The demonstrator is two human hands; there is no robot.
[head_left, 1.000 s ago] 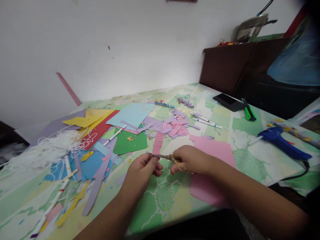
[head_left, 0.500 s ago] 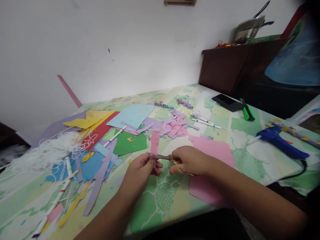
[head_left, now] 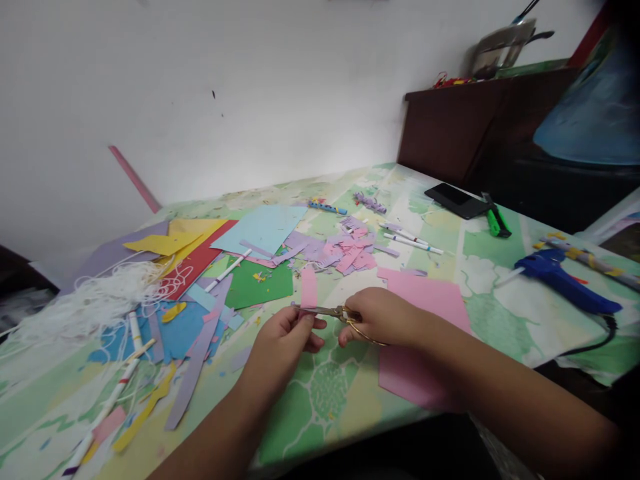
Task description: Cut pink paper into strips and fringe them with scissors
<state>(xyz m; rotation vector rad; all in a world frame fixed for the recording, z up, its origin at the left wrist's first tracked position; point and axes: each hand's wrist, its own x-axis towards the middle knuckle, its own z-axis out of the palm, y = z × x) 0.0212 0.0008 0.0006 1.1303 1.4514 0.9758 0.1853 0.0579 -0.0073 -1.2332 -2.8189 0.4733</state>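
In my left hand (head_left: 286, 340) a pink paper strip (head_left: 309, 288) is pinched near its lower end, the rest standing up above the fingertips. My right hand (head_left: 376, 317) grips a pair of scissors (head_left: 325, 311) by the gold-coloured handles. Their blades point left and lie across the strip, just over my left thumb. Beneath my right hand and forearm lies a larger sheet of pink paper (head_left: 425, 300), partly covered by them. Beyond the hands is a heap of pink and purple paper scraps (head_left: 353, 252).
Left are white string (head_left: 100, 303), coloured paper sheets (head_left: 260, 230) and marker pens (head_left: 230, 269). Right are a blue glue gun (head_left: 565, 280) with a cord, a green box cutter (head_left: 497, 220) and a black phone (head_left: 455, 200). A dark brown cabinet (head_left: 450, 130) stands behind the table.
The strip's upper end now sits a little lower and leans slightly back. Both hands keep nearly the same place, with the scissors still across the strip. The camera view has shifted slightly.
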